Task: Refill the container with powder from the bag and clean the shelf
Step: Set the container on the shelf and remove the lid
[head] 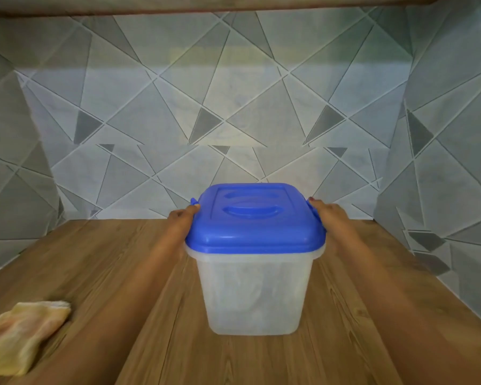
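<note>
A translucent plastic container point(254, 295) with a blue lid point(254, 218) stands on the wooden shelf point(109, 259), at the centre. The lid is on and has a moulded handle. My left hand point(182, 219) presses against the lid's left side and my right hand point(332, 215) against its right side, so both grip the container near the top. Something pale shows faintly through the wall; I cannot tell what. No bag is in view.
A folded yellow cloth point(22, 333) lies at the shelf's front left. Grey walls with a triangle pattern point(233, 107) close the shelf at the back and on both sides. Another board runs across the top.
</note>
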A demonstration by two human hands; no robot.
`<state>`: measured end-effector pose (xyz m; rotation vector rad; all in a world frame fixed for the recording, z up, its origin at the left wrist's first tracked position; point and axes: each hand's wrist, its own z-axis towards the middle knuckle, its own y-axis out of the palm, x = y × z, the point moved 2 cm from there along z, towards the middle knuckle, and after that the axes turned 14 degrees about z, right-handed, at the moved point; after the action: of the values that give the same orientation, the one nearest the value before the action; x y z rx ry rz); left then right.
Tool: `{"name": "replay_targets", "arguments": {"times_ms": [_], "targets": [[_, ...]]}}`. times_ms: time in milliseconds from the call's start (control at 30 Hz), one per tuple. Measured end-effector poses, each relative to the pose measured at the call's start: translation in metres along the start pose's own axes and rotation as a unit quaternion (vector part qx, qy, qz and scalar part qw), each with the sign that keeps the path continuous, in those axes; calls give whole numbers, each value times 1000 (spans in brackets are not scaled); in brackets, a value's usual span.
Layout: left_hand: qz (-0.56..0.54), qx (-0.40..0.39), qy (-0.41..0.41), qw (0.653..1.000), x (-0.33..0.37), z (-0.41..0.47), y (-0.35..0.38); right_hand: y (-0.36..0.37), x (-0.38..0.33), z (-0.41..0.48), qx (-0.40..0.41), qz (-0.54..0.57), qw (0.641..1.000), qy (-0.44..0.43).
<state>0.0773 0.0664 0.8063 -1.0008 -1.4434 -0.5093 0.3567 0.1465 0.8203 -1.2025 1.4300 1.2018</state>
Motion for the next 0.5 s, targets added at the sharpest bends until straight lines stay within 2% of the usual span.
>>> {"name": "replay_targets", "arguments": {"times_ms": [67,200,367,500], "targets": [[53,-10,2,999,3,15,-1,2,-5,17,-10,-3,1000,13],[159,-19,26,987,9,28,-2,7,1,30,-5,-91,996,21],[299,32,72,951,16,32,-4,5,-1,37,41,-209,975,-63],[359,70,95,926,16,41,-5,1,-8,43,62,-220,968,-101]]}}
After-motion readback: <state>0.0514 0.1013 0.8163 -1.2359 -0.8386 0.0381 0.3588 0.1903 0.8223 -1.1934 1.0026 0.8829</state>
